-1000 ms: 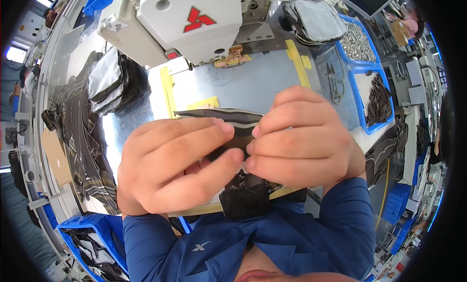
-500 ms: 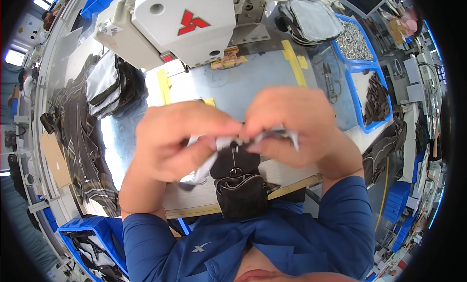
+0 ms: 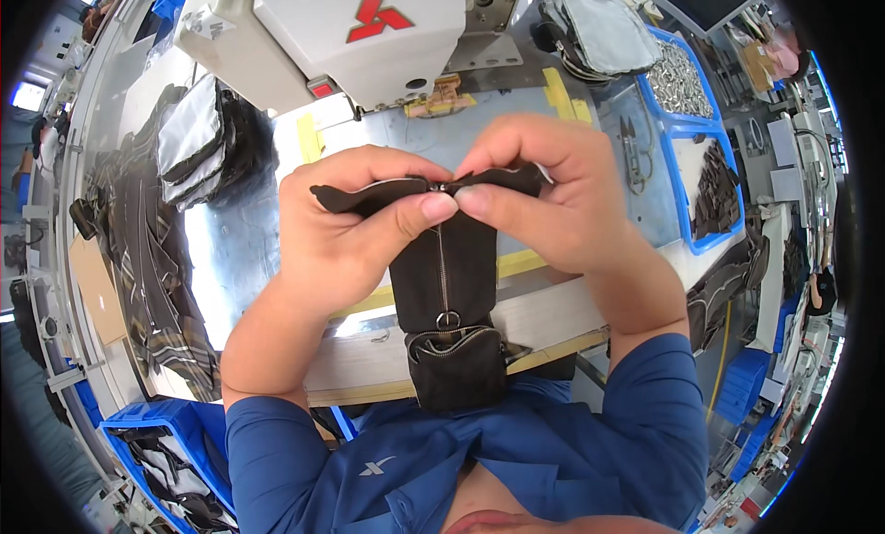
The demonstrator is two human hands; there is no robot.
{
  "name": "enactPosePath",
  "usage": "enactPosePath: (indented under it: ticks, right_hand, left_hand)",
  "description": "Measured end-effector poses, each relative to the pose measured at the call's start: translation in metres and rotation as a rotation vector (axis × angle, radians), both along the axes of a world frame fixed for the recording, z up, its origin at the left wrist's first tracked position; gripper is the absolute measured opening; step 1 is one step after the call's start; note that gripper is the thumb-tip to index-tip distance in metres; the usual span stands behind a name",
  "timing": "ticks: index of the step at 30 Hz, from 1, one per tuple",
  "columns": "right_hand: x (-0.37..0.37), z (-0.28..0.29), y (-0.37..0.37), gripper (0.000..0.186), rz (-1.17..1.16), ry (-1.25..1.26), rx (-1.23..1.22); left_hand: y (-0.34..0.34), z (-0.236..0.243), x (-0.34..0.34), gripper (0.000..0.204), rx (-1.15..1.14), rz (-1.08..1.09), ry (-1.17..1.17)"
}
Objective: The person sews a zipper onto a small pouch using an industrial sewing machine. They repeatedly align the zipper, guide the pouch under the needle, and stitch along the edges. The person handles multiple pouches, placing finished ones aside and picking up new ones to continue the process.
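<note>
Black cloth makes up the bag piece (image 3: pixel 415 285) that runs down from my left hand (image 3: pixel 343 234) and right hand (image 3: pixel 564 198), over the near part of the counter (image 3: pixel 350 363). Both hands are closed, thumbs and fingers pinching the two sides of its top, thumbtips close together by the upper end of the zip (image 3: pixel 443 267). Just below is a small pouch (image 3: pixel 458 377), its zipped mouth gaping. Beyond stands a white sewing machine (image 3: pixel 369 50); scissors (image 3: pixel 633 156) lie to the right.
</note>
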State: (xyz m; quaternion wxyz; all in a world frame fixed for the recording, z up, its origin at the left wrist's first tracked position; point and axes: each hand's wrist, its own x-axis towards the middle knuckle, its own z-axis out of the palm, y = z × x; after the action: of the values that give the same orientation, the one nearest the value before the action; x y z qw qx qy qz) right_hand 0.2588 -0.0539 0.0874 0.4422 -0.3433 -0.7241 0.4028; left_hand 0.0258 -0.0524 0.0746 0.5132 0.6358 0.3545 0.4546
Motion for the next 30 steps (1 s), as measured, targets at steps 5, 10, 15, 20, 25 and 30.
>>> enactPosePath:
  ticks: [5, 10, 15, 20, 25, 30]
  right_hand:
    - [-0.002, 0.003, 0.008, 0.015, -0.002, -0.018, 0.290]
    - [-0.001, 0.009, -0.003, 0.019, -0.040, -0.211, 0.411]
    - [-0.005, 0.006, -0.001, 0.016, -0.097, -0.247, 0.532]
    - [-0.002, -0.001, 0.008, 0.017, -0.063, -0.235, 0.388]
    - [0.002, -0.030, 0.029, 0.013, -0.073, 0.219, -0.428]
    - [0.004, -0.071, 0.037, 0.022, -0.143, 0.181, -0.574]
  left_hand:
    - [0.002, -0.004, 0.003, 0.013, 0.108, -0.017, 0.053]
    - [0.006, -0.007, 0.006, 0.018, 0.447, -0.020, 0.263]
    - [0.011, -0.012, 0.011, 0.020, 0.584, 0.040, 0.315]
    - [0.006, -0.015, 0.006, 0.019, 0.348, 0.083, 0.369]
    - [0.022, -0.027, 0.017, 0.018, -0.238, 0.071, -0.013]
    - [0.048, -0.052, 0.029, 0.022, -0.516, 0.051, -0.303]
